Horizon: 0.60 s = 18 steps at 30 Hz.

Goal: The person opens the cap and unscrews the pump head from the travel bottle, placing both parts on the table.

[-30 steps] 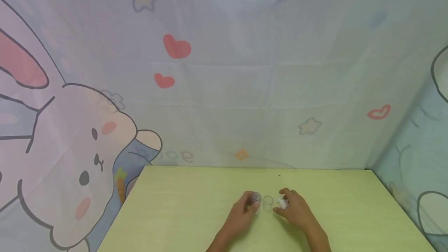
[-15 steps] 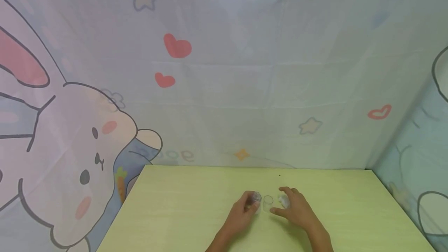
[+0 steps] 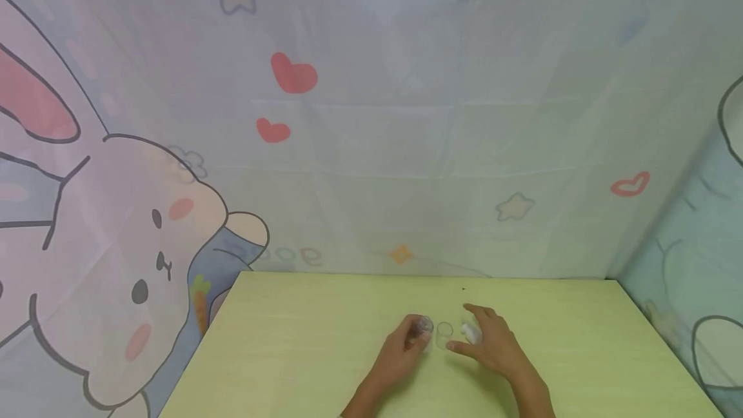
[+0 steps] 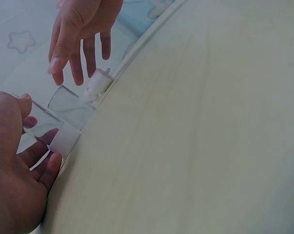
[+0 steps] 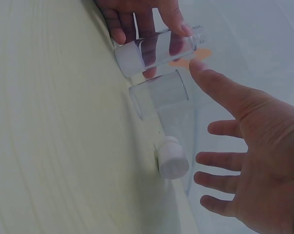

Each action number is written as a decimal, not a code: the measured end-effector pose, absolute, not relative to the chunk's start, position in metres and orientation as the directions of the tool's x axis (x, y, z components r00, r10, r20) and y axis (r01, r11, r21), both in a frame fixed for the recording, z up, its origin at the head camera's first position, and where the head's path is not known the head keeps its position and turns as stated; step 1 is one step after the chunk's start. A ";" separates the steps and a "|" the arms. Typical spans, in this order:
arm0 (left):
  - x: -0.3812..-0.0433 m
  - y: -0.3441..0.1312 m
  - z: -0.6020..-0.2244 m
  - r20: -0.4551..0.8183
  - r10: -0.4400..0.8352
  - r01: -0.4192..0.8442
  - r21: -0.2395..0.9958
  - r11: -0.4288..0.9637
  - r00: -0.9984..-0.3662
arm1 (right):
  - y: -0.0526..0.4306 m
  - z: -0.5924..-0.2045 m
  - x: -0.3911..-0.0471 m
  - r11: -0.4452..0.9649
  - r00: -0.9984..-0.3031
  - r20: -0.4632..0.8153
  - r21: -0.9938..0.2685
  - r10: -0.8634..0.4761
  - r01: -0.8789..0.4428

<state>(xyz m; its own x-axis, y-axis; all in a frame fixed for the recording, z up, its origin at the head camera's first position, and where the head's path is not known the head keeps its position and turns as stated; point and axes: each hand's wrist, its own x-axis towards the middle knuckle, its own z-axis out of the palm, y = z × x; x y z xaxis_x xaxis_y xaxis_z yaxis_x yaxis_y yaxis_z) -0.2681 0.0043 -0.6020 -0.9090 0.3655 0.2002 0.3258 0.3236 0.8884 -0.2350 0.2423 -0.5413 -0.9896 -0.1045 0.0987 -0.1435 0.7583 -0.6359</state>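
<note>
My left hand grips a clear bottle with a thick white base and a bare threaded neck at the top. The bottle stands upright, its base at the tabletop. Just right of it is a clear open-topped cylinder, like a see-through cover. Farther right sits a small white pump-like cap, its narrower end toward the cylinder in the head view. My right hand hovers around this cap with fingers spread and thumb reaching toward the cylinder. In the right wrist view, its fingers are apart from the cap and hold nothing.
All of this is on a pale yellow table. A tiny dark speck lies near its back edge. Behind the table hangs a printed cloth with a rabbit, hearts and stars; another printed cloth closes off the right side.
My right hand has spread wider: its fingers have moved away from the white cap and its thumb has shifted left toward the clear cylinder. The left hand keeps its grip on the bottle.
</note>
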 end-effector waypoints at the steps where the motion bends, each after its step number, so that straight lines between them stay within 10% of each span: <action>1: -0.268 0.004 -0.602 0.199 0.366 0.325 0.889 0.323 -0.909 | 0.243 -0.541 -0.235 0.757 -0.990 0.099 -0.637 -0.103 -0.142; 18: -0.265 0.003 -0.598 0.185 0.368 0.309 0.897 0.316 -0.911 | 0.242 -0.537 -0.237 0.763 -0.977 0.190 -0.616 -0.096 -0.195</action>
<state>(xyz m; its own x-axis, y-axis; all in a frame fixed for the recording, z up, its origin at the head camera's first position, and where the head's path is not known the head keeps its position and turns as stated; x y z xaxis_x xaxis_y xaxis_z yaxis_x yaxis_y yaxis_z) -0.2653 0.0028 -0.5979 -0.9112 0.3683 0.1847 0.3094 0.3156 0.8970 -0.2371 0.2420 -0.5369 -0.9770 -0.0961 0.1902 -0.1951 0.7630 -0.6163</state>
